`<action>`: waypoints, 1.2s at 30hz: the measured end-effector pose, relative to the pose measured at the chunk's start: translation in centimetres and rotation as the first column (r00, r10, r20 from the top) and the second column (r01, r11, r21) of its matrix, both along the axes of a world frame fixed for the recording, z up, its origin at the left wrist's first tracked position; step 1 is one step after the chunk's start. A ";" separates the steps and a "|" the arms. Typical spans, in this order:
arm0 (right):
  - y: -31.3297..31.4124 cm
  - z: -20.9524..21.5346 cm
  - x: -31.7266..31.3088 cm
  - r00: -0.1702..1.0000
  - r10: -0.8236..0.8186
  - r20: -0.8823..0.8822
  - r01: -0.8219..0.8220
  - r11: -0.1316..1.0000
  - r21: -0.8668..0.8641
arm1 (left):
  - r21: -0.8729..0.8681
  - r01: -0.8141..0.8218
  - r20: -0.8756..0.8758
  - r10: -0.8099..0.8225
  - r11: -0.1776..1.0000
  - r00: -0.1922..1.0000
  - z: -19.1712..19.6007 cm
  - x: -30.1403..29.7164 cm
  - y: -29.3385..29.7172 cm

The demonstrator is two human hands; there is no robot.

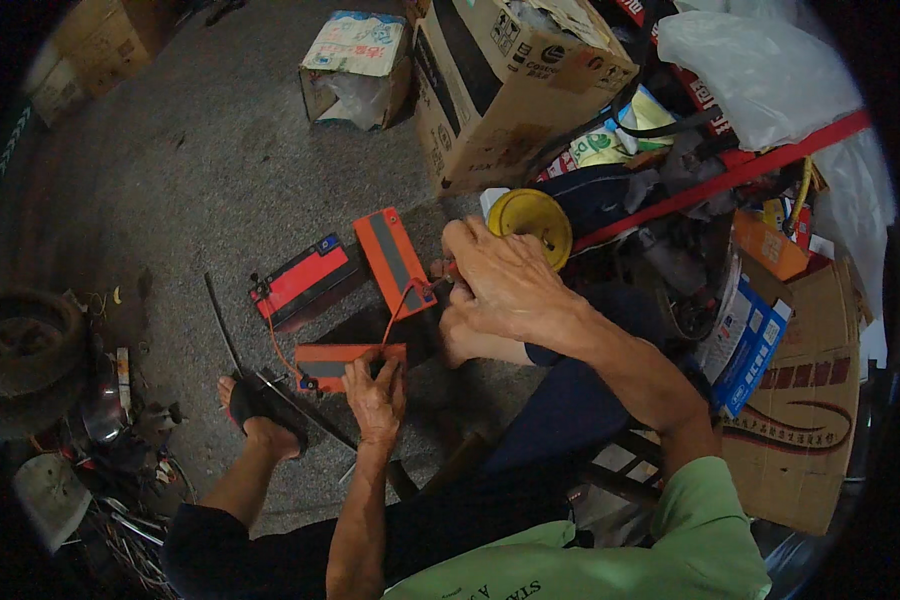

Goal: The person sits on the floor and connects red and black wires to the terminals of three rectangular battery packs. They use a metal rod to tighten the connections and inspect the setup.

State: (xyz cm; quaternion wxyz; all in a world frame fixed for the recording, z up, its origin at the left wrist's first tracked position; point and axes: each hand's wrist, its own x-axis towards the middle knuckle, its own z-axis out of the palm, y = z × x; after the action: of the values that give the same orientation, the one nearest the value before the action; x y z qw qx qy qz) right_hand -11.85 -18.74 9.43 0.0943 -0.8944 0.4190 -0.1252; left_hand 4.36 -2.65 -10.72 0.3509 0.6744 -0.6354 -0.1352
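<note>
Three block-shaped batteries lie on the ground before me: a red one (308,280) at the left, an orange one (382,250) at the right, and a nearer orange one (320,354). My left hand (374,402) is closed at the nearer battery's top, fingertips pinching the lower end of an orange wire (397,312). That wire runs up to the right battery's terminal. Beside this terminal my right hand (505,280) is closed round a small red-handled tool (452,269), mostly hidden by the fingers. Another orange wire (273,332) links the red battery to the nearer one.
A yellow round container (530,222) stands beyond my right hand. Cardboard boxes (500,110) are at the back, with a red bar (730,180) at the right. My feet flank the batteries. Tyres (30,345) and loose cables (135,540) lie at the left.
</note>
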 end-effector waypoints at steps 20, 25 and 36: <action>-0.4 0.7 0.5 0.977 -0.106 -0.185 0.147 0.963 0.225 | -0.013 -0.027 -0.018 0.027 1.000 0.999 0.6 -0.3 -0.1; -0.3 0.9 0.1 0.982 -0.109 -0.152 0.143 0.963 0.230 | -0.014 -0.006 -0.062 0.005 1.000 0.998 1.5 -0.7 -1.0; -0.4 -1.0 -1.0 1.000 -0.012 0.008 0.011 0.998 0.054 | -0.062 0.044 -0.008 -0.045 0.997 0.999 0.8 -1.5 -10.1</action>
State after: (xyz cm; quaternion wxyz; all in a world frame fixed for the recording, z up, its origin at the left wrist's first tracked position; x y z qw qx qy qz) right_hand -12.89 -19.18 8.41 0.1196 -0.8885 0.4270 -0.1179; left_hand 2.86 -12.75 -9.91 0.3712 0.6483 -0.6526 -0.1264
